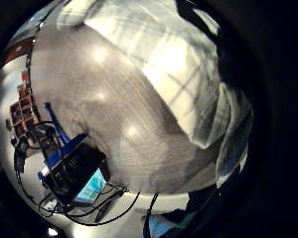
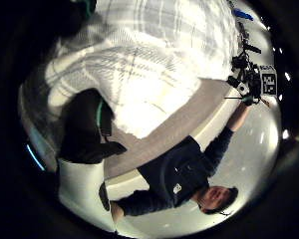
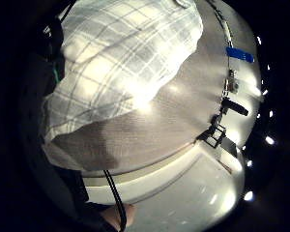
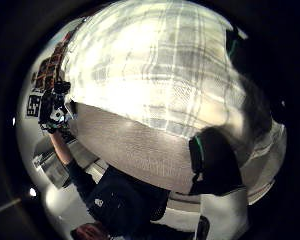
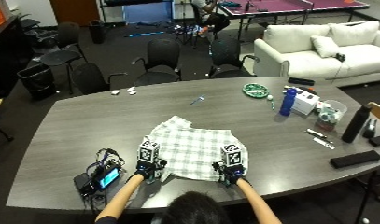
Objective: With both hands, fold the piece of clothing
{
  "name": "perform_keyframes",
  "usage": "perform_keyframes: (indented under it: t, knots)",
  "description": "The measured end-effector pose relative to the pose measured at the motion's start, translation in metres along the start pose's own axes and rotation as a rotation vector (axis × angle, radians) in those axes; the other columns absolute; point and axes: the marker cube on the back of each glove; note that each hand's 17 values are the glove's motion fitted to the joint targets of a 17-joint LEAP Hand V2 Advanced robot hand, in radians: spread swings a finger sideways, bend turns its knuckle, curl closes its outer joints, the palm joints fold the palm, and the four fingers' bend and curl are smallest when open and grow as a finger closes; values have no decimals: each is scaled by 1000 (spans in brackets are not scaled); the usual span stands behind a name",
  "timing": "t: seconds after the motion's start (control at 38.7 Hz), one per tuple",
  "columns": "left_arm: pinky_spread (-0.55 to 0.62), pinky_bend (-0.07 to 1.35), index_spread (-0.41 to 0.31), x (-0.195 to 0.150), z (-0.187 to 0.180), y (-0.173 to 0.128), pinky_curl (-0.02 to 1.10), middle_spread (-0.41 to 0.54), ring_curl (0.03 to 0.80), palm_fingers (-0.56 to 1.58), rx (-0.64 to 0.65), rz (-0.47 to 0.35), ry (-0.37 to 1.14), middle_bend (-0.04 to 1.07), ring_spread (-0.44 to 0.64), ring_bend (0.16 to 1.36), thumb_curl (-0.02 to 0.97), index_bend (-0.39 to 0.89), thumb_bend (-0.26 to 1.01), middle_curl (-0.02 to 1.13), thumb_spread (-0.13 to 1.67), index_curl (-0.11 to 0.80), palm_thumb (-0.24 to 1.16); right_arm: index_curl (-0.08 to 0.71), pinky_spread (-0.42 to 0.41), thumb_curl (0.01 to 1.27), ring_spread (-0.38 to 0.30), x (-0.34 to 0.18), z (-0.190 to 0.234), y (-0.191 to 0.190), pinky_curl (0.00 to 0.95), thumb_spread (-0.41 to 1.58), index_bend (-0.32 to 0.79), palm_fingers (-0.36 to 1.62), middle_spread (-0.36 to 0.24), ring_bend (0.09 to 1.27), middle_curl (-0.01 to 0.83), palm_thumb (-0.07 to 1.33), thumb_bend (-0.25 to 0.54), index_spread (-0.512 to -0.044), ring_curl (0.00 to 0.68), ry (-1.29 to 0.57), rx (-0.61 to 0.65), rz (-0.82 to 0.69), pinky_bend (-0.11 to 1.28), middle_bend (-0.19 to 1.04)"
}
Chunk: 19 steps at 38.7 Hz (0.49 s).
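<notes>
The checked shirt [image 5: 193, 148] lies spread on the grey worktop [image 5: 84, 126], right in front of the person. The left hand [image 5: 151, 171] sits at its near left corner and the right hand [image 5: 231, 173] at its near right corner. Both seem curled round the hem, though the fingers are mostly hidden, so that is a judgement. The risk is that one hand lifts ahead of the other, so the fold goes crooked, or a corner slips free and bunches. A black device [image 5: 99, 178] with trailing cables sits just beside the left hand and could snag the cloth. The blue bottle [image 5: 288, 101], green dish [image 5: 256, 89] and dark flask [image 5: 355, 122] stand well apart.
</notes>
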Motion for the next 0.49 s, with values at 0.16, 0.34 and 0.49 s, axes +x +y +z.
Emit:
perform_keyframes:
  t: [0.16, 0.34, 0.49]
  knots:
    - [-130, 448, -166, 13, -3, 0, 363, -97, 302, 833, 165, 54, -58, 402, -105, 554, 358, 201, 39, 413, 1091, 308, 571, 227, -276, 415, -212, 2, 3, 1, 359, 1083, 135, 1026, -144, 524, 403, 825, 87, -239, 385, 22, 81, 82, 624, 172]
    - [-235, 475, -206, 23, 13, 34, 401, -177, 334, 1090, 49, 212, -49, 393, -205, 519, 396, 185, 84, 448, 1125, 350, 714, 301, -324, 446, -240, -8, 22, 26, 387, 1040, 196, 1269, -203, 564, 446, 943, 100, -253, 433, -11, -70, 59, 614, 232]
    - [-261, 449, -225, 20, 19, 71, 424, -201, 364, 1113, -13, 82, -89, 380, -238, 497, 438, 184, 76, 482, 1087, 380, 771, 338, -311, 452, -245, -12, 15, 51, 404, 1056, 183, 1269, -217, 584, 468, 966, 81, -258, 453, -65, -9, -47, 631, 242]
